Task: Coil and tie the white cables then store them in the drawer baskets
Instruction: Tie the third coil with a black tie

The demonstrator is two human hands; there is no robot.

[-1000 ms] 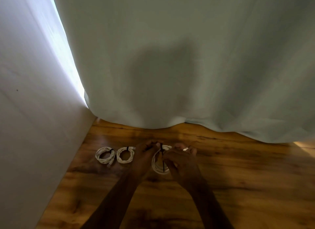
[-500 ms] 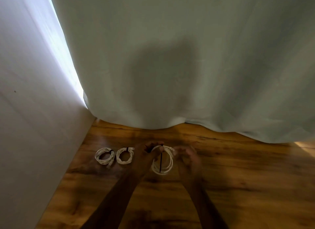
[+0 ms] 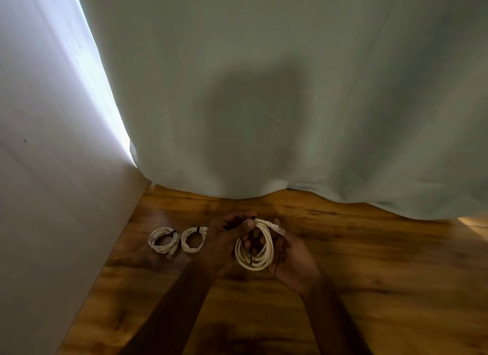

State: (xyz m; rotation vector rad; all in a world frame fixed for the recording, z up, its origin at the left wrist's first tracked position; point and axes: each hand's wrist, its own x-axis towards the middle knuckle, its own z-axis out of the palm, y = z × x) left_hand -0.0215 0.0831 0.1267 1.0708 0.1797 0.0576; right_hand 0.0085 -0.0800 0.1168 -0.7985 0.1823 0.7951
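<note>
left hand [image 3: 224,238] pinches top of white cable coil [image 3: 254,251] with black tie [image 3: 251,246]; right hand [image 3: 293,259] cups the coil, fingers curled behind. two tied coils [image 3: 163,239] [image 3: 194,239] lie on the floor [image 3: 369,275] just left, near the wall [image 3: 52,196].

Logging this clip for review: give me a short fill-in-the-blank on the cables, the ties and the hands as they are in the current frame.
1. Beside the left hand, ____ tied coils lie on the wooden floor.
2. Each of those coils, the far one and the near one, is bound with a ____ tie.
3. The held coil is between ____ hands, with the right hand under it.
4. Behind the hands hangs a pale ____.

Missing words: two; black; both; curtain
</note>
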